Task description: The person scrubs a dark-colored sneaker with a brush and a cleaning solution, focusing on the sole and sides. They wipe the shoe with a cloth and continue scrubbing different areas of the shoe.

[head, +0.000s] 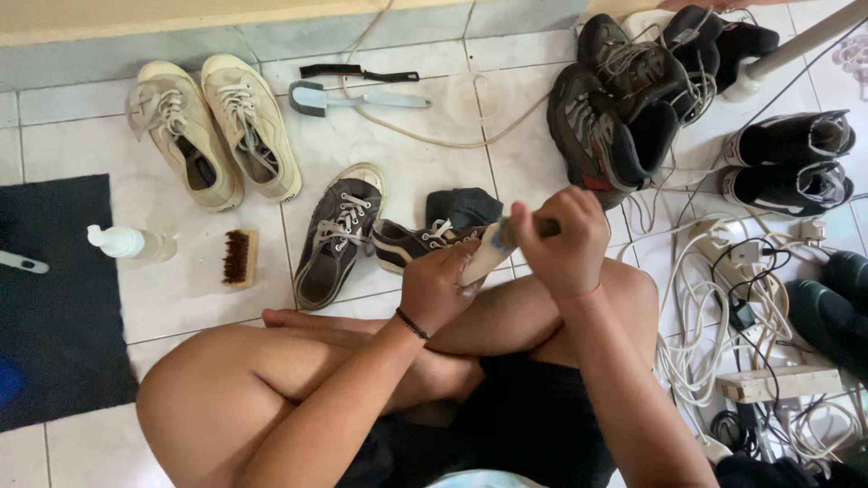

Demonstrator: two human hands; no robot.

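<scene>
Scene: a person sits cross-legged on a white tiled floor (407, 154), shoes spread out in front.
Left hand: the left hand (437, 287), a dark band at its wrist, is closed around the pale sole of a dark sneaker (429, 242), which is held tipped on its side just above the knees.
Right hand: the right hand (562, 242) is clenched on a small brush handle (511, 235), pressed against the sneaker's sole edge.
Container: a clear spray bottle (131, 242) lies on its side at the edge of a black mat (54, 307); its contents cannot be made out.
Near the work: a matching dark sneaker (336, 239) rests on the tiles just left of the held one; a wooden bristle brush (240, 258) lies beside the bottle.
Further back: a cream canvas pair (212, 131), a pale long-handled brush (357, 99) and a thin black brush (357, 71) sit near the wall.
Right side: grey hiking shoes (615, 108), black high-tops (791, 163), and tangled white cables (714, 307) with a power strip (778, 384) crowd the floor beside the person's knee.
</scene>
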